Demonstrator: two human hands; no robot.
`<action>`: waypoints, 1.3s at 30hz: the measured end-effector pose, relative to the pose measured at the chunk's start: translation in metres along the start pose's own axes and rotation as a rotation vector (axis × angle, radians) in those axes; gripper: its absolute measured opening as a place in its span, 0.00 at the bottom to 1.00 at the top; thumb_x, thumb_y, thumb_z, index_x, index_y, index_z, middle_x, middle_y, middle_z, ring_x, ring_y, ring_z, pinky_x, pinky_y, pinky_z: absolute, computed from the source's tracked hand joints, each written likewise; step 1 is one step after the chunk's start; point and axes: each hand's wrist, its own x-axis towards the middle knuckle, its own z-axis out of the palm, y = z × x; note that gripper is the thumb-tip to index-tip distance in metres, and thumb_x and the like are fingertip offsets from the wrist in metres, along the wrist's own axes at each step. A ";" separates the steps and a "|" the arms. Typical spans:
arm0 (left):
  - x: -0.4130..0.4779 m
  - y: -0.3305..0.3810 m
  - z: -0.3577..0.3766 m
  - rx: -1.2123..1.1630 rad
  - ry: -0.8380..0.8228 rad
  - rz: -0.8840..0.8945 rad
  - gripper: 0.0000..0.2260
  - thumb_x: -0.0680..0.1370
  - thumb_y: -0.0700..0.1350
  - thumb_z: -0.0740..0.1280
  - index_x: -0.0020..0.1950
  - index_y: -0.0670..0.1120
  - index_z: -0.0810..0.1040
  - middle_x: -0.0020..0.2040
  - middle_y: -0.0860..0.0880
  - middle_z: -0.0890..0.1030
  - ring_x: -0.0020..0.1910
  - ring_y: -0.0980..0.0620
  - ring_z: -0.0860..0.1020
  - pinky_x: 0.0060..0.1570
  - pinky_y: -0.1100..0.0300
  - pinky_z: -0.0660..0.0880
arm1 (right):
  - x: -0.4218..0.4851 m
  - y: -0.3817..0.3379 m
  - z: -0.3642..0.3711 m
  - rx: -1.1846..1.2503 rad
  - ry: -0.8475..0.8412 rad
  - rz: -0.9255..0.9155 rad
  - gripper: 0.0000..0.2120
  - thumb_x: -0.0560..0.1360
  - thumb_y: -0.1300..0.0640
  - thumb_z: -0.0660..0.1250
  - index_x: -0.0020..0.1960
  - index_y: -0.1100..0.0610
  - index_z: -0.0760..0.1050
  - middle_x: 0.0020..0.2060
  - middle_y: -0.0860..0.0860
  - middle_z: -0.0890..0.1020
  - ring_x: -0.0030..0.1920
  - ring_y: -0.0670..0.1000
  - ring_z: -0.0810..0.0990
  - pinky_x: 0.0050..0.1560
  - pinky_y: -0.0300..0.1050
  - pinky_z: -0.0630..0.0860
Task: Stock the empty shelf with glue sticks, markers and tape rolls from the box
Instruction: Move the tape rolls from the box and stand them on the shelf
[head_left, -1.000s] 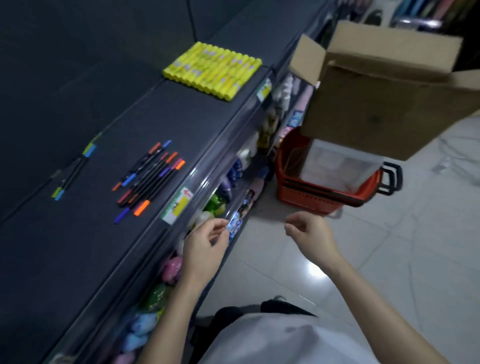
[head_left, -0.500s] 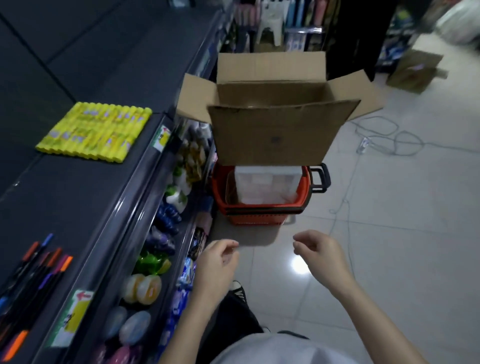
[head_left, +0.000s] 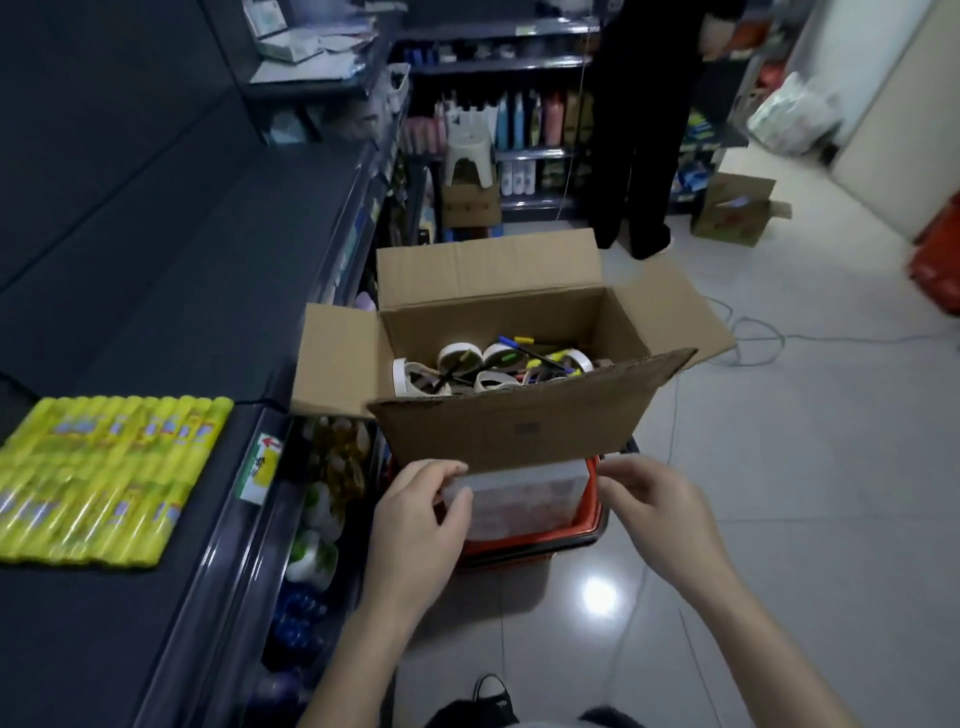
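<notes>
Fingers (head_left: 445, 469) of the left hand (head_left: 421, 525) curl at the lower edge of the near flap of the box (head_left: 509, 431), with the thumb tucked just below them. Whether they pinch the flap or only touch it I cannot tell. The right hand (head_left: 660, 512) sits at the flap's lower right corner, its fingers (head_left: 621, 475) loosely bent with a narrow gap to the thumb, and nothing shows in them. Both hands are in the lower middle of the frame, well apart from each other.

The box stands at the centre of the frame with all four flaps folded out. Inside lie pale tape rolls (head_left: 452, 358), and among them markers (head_left: 545, 358) with coloured caps. The box rests on a red basket (head_left: 589, 525), which holds a pale tub (head_left: 524, 493) just under the near flap.

At the left edge, yellow glue sticks (head_left: 104, 478) lie side by side in two rows on the dark shelf (head_left: 156, 312). A label (head_left: 262, 467) is fixed to the shelf's front edge beside them. Below the shelf, between it and the basket, bottles (head_left: 322, 519) fill the lower racks.

At the top of the frame a person (head_left: 639, 130) in dark clothes stands on the tiled floor, with a stool (head_left: 467, 156) on the left and a carton (head_left: 732, 208) on the right. A cable (head_left: 753, 338) loops across the floor at the right of the box.
</notes>
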 end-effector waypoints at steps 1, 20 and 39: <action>0.015 0.002 -0.003 0.013 0.013 0.023 0.10 0.76 0.40 0.68 0.57 0.47 0.80 0.52 0.57 0.77 0.52 0.61 0.76 0.54 0.65 0.74 | 0.011 -0.007 -0.002 -0.013 0.026 -0.016 0.05 0.76 0.58 0.67 0.50 0.53 0.81 0.42 0.41 0.82 0.44 0.38 0.80 0.40 0.28 0.72; 0.265 -0.004 0.064 0.519 -0.788 -0.139 0.23 0.77 0.55 0.64 0.67 0.42 0.71 0.59 0.44 0.76 0.56 0.46 0.75 0.52 0.52 0.74 | 0.313 -0.040 0.001 -0.691 -0.580 -0.285 0.14 0.76 0.51 0.65 0.60 0.56 0.76 0.52 0.54 0.81 0.48 0.55 0.79 0.44 0.46 0.75; 0.351 -0.051 0.138 0.768 -1.409 -0.076 0.28 0.76 0.59 0.65 0.70 0.44 0.68 0.65 0.45 0.74 0.61 0.44 0.73 0.60 0.48 0.72 | 0.363 0.011 0.085 -1.061 -1.178 -0.515 0.14 0.77 0.52 0.62 0.59 0.59 0.73 0.52 0.58 0.78 0.51 0.60 0.78 0.49 0.52 0.78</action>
